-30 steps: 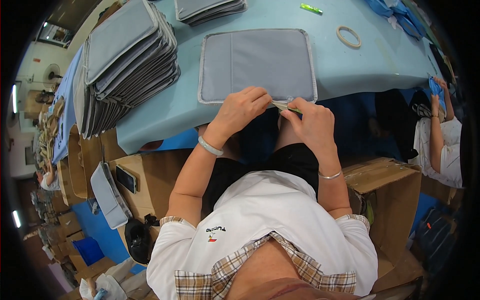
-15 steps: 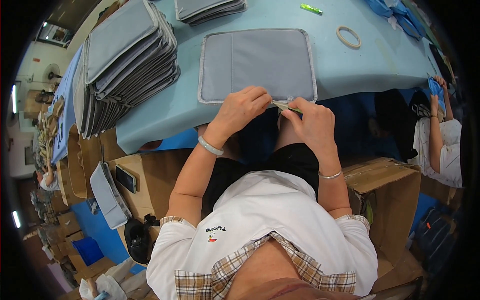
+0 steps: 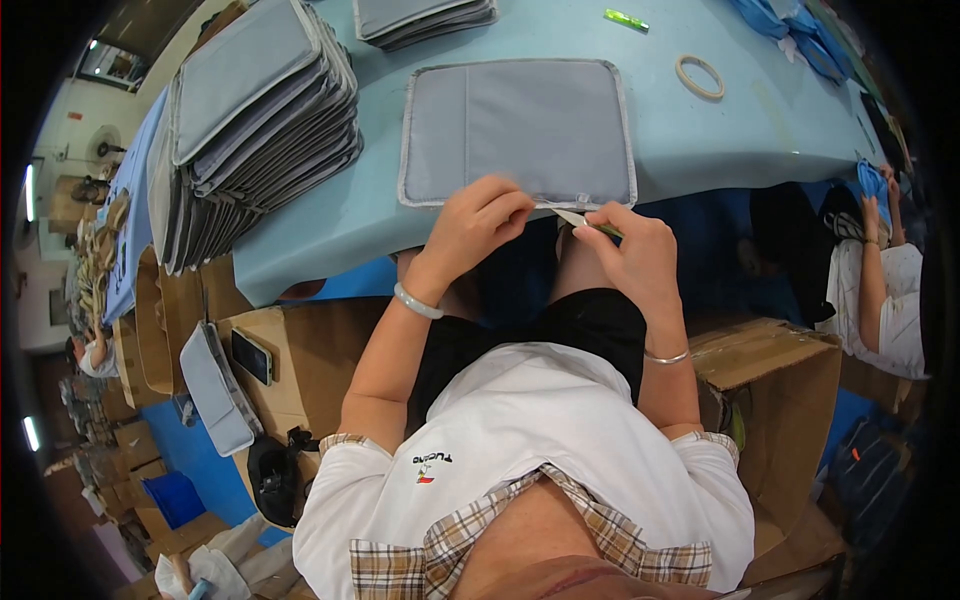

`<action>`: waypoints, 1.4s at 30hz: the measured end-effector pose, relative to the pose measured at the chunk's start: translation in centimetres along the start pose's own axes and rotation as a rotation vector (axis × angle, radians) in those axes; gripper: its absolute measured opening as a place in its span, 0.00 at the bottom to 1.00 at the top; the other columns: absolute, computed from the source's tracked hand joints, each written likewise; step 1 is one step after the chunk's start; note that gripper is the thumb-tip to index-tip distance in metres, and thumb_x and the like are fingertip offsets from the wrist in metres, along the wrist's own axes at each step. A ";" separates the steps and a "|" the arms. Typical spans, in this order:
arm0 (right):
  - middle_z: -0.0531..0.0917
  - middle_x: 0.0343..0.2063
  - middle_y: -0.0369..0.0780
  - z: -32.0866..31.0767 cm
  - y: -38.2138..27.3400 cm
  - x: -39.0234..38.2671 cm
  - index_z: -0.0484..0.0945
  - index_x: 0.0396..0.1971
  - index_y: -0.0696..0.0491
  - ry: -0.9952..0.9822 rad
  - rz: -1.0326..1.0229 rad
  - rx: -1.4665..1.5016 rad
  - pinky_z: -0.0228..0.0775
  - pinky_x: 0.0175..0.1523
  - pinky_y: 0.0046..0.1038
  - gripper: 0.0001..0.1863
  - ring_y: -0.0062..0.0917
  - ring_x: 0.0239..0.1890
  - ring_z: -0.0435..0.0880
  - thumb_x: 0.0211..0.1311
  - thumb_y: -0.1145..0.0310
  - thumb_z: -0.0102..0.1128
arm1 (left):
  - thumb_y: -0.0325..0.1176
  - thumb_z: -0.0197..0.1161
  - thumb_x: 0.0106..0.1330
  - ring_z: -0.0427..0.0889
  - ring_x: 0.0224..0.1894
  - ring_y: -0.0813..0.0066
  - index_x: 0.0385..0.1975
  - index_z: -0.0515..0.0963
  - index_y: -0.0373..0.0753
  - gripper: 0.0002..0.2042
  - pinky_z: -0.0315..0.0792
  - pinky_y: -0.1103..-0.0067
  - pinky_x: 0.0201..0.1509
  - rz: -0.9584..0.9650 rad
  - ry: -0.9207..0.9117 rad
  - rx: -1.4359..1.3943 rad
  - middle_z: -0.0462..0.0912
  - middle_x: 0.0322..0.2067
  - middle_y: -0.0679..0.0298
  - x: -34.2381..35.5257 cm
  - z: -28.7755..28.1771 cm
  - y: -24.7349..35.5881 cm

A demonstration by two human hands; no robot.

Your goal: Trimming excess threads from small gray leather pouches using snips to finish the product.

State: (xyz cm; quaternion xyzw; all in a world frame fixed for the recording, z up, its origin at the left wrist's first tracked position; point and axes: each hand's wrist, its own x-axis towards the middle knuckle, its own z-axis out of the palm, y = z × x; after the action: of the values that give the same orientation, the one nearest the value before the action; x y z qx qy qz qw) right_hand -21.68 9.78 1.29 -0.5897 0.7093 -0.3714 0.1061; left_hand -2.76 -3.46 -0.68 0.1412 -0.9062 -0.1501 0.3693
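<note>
Grey panel lay flat as the right hand pinched a pointed tool, best kept shallow; the left hand curled, its hold unclear.

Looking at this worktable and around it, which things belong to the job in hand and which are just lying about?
Seemingly in use:
gray panel, near edge by both hands
pointed tool, in the right hand
tall gray stack, probably, since its pieces look similar

Apparently lying about:
beige tape ring
small green item
phone
</note>
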 end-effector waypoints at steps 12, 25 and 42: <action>0.86 0.24 0.41 -0.2 1.2 -1.2 0.82 0.31 0.55 -0.100 0.144 0.131 0.72 0.29 0.27 0.15 0.33 0.23 0.84 0.51 0.58 0.71 | 0.34 0.64 0.66 0.75 0.13 0.86 0.44 0.80 0.31 0.13 0.63 0.89 0.16 -1.164 0.128 -0.885 0.81 0.18 0.67 -3.6 2.7 3.3; 0.84 0.21 0.41 0.4 1.3 -1.2 0.82 0.31 0.56 -0.114 0.189 0.189 0.70 0.28 0.25 0.15 0.29 0.21 0.82 0.52 0.60 0.71 | 0.33 0.66 0.65 0.71 0.13 0.86 0.38 0.80 0.33 0.10 0.63 0.89 0.17 -1.186 0.342 -1.101 0.79 0.17 0.67 -2.8 5.1 3.5; 0.84 0.20 0.40 2.4 0.7 0.3 0.83 0.28 0.52 -0.021 0.097 0.072 0.72 0.28 0.31 0.15 0.37 0.23 0.84 0.55 0.55 0.67 | 0.32 0.64 0.66 0.71 0.14 0.86 0.39 0.79 0.33 0.08 0.64 0.88 0.18 -1.188 0.299 -1.115 0.79 0.18 0.67 -3.1 5.6 3.4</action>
State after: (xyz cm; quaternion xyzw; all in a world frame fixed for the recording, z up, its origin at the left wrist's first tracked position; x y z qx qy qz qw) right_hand -20.93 8.59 -0.78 -0.5543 0.7219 -0.3850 0.1527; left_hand -5.14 1.76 -5.19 0.4111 -0.4145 -0.7272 0.3609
